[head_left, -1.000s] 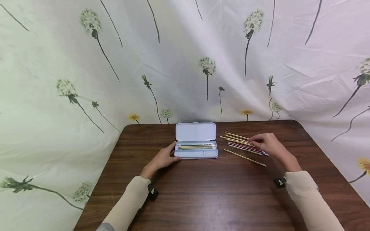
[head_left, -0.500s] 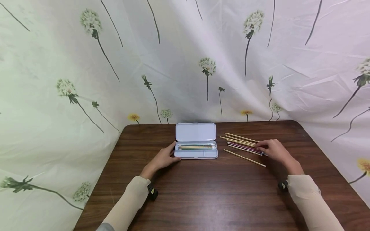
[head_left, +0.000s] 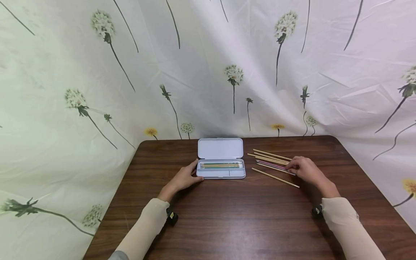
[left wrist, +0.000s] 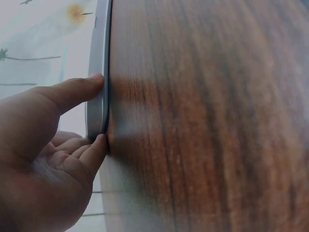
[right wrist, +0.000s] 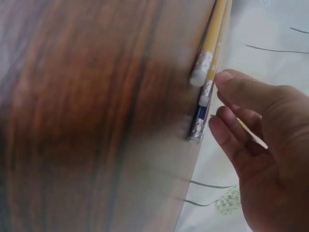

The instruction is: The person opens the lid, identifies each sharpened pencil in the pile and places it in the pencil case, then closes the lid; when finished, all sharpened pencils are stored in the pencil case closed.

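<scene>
An opened pale pencil case point(head_left: 212, 173) lies at the back middle of the table, several pencils point(head_left: 221, 165) in its rear compartment. My left hand point(head_left: 184, 177) grips the case's left front corner, thumb on the front side and fingers at the left end. In the left wrist view that thumb presses the case's edge point(left wrist: 98, 58). Right of the case lie several loose yellow and purple pencils point(head_left: 273, 166). My right hand point(head_left: 307, 170) is at their eraser ends, fingers bent; whether it pinches one is hidden. The right wrist view shows eraser tips point(right wrist: 198, 77) beside the fingers.
One yellow pencil point(head_left: 275, 177) lies apart, nearer the front of the brown wooden table point(head_left: 227, 216). A flowered cloth point(head_left: 208, 90) hangs behind the table's back edge, close behind the case's raised lid point(head_left: 220, 148).
My right hand has moved right and toward me, from the yellow pencils to the purple ones' ends, then slightly back left. My left hand keeps its place on the pencil case.
</scene>
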Demonstrator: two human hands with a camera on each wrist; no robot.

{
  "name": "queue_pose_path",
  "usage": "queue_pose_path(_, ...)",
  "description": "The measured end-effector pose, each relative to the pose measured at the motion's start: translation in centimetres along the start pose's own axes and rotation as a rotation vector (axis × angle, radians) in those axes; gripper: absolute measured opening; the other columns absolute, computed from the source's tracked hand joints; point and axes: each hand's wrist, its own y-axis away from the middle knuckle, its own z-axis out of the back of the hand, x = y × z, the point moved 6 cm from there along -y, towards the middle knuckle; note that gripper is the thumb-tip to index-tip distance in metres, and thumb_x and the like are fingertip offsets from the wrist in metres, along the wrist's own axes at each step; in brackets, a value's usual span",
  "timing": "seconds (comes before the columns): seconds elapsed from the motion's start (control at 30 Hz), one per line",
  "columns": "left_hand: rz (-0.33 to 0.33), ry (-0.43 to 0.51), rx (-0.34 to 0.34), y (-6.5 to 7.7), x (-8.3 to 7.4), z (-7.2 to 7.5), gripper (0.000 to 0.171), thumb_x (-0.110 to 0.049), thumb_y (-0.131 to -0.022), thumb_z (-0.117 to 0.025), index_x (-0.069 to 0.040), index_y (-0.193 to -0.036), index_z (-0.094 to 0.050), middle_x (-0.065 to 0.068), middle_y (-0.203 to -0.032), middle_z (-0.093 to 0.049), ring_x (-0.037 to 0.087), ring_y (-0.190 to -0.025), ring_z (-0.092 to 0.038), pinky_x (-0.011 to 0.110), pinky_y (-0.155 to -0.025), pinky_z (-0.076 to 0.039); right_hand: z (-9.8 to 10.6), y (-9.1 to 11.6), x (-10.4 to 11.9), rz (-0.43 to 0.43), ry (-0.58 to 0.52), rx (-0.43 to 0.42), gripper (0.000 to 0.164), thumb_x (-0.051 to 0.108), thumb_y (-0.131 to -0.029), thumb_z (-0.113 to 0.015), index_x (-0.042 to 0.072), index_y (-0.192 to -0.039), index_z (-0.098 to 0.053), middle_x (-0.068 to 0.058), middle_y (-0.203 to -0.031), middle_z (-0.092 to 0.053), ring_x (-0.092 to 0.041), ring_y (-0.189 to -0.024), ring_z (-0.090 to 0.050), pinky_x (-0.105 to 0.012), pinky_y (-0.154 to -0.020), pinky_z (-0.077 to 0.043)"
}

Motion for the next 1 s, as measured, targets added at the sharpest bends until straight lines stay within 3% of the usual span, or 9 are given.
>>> queue_pose_path(0.2, 0.000, 0.001, 0.000, 0.0, 0.0, 0.0, 0.089, -0.024, -0.101, -0.076, -0.002, -0.169, -0.024, 0.021, -0.175, -0.027, 0.037, -0.151, -0.049, 0.049, -0.121, -0.046, -0.4, -0.1, 0.2, -0.017, -0.029, 0.047, 0.012, 0.001, -0.089, -0.083, 0.012, -0.090, -0.084, 0.005, -0.084, -0.075, -0.002, -0.072, -0.062, -0.027, -0.064, -0.052)
queue_pose_path(0.37, 0.002, -0.005, 0.002, 0.0, 0.0, 0.0, 0.089, -0.025, -0.101, -0.076, -0.002, -0.169, -0.023, 0.021, -0.175, -0.027, 0.037, -0.150, -0.049, 0.049, -0.121, -0.046, -0.8, -0.2, 0.3, -0.045, -0.023, 0.075, 0.012, 0.000, -0.089, -0.082, 0.012, -0.090, -0.082, 0.007, -0.080, -0.073, 0.000, -0.069, -0.059, -0.026, -0.063, -0.051)
queue_pose_path(0.73, 0.000, -0.006, 0.007, 0.0, 0.0, -0.1, 0.090, -0.025, -0.101, -0.077, -0.001, -0.169, -0.024, 0.021, -0.174, -0.027, 0.037, -0.150, -0.050, 0.049, -0.120, -0.047, -1.1, -0.5, 1.3, 0.004, 0.004, 0.064, 0.010, 0.002, -0.088, -0.084, 0.005, -0.097, -0.081, 0.001, -0.082, -0.076, -0.011, -0.073, -0.069, -0.034, -0.066, -0.058)
queue_pose_path(1.0, 0.000, -0.003, 0.004, 0.0, 0.1, 0.0, 0.089, -0.025, -0.101, -0.076, -0.002, -0.169, -0.024, 0.020, -0.174, -0.028, 0.036, -0.150, -0.050, 0.049, -0.121, -0.047, -1.2, -0.3, 1.7, 0.071, 0.031, 0.024, 0.009, 0.001, -0.087, -0.085, 0.009, -0.091, -0.085, -0.002, -0.090, -0.079, -0.023, -0.083, -0.075, -0.046, -0.074, -0.062)
